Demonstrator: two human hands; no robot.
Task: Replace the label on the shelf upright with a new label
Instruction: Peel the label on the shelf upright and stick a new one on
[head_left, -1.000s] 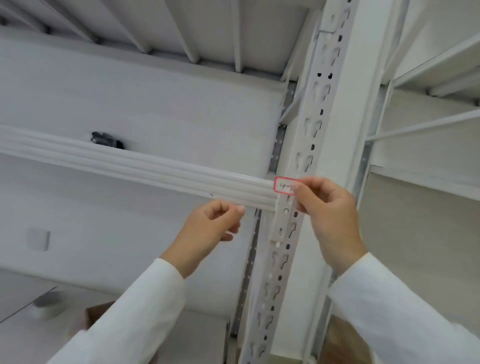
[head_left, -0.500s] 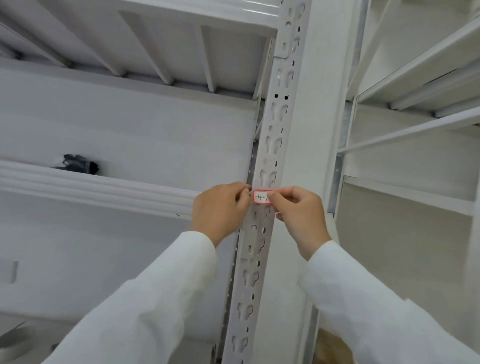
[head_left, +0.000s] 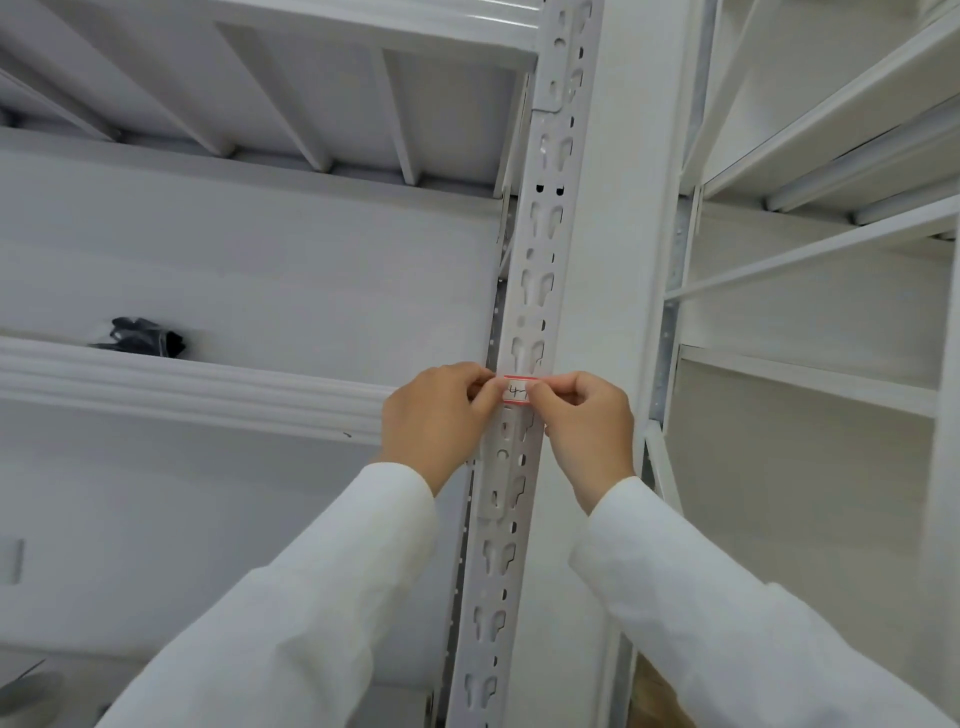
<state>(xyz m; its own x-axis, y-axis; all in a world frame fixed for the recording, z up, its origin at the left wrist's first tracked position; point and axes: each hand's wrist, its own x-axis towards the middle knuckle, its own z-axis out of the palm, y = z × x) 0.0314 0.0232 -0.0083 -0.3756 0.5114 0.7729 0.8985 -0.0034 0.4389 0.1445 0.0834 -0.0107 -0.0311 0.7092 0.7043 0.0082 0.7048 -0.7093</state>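
A small white label (head_left: 517, 391) with a red border and handwritten marks lies across the front of the white slotted shelf upright (head_left: 540, 249), at the height of the shelf beam. My left hand (head_left: 436, 415) pinches the label's left end with its fingertips. My right hand (head_left: 587, 423) presses its right end with thumb and forefinger. Both ends of the label are hidden under my fingers. I cannot tell whether it is stuck down or lifted.
A white shelf beam (head_left: 182, 387) runs left from the upright. A dark object (head_left: 140, 338) lies on that shelf at the left. Another white rack (head_left: 810, 249) stands to the right, with shelf undersides overhead.
My left hand rose from below the beam to the label's left end. The view shifted, so the upright now sits in the centre. In the last half second the hands hardly moved.
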